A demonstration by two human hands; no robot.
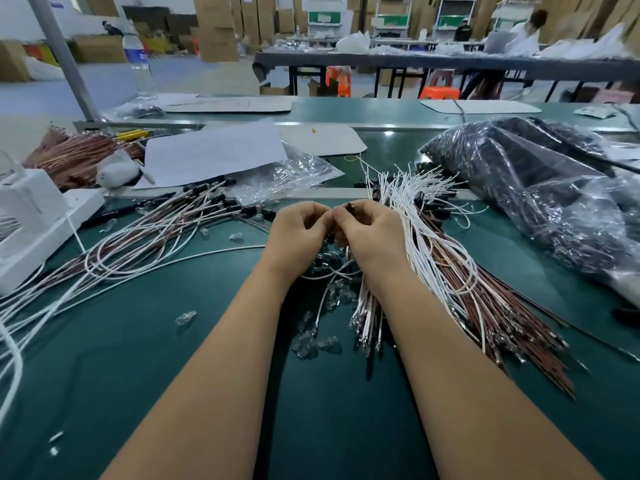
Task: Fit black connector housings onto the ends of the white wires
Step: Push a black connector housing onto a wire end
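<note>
Connector housing: we are seeing a small dark connector housing (351, 206) sitting at the fingertips of the right hand (372, 233), just above the middle of the green bench (166, 341).
Right hand: it is pinching that housing, fingers curled tight around it.
Left hand: the left hand (298, 232) is pressing in against the right, fingers curled (what it is pinching we cannot tell, the fingertips are hiding it).
White wires: a loose bundle of white wires (426, 216) is lying just right of the hands, mixed with brown wires (491, 306) fanning toward the near right edge.
Finished leads: wires already wearing black housings (221, 199) are lying left of the hands, looping away across the bench.
Clear bits: small clear plastic pieces (313, 344) are sitting scattered between the forearms.
Bag: a big clear bag of black parts (540, 188) is slumping at the far right.
White box: a white box (31, 220) is standing at the left edge.
</note>
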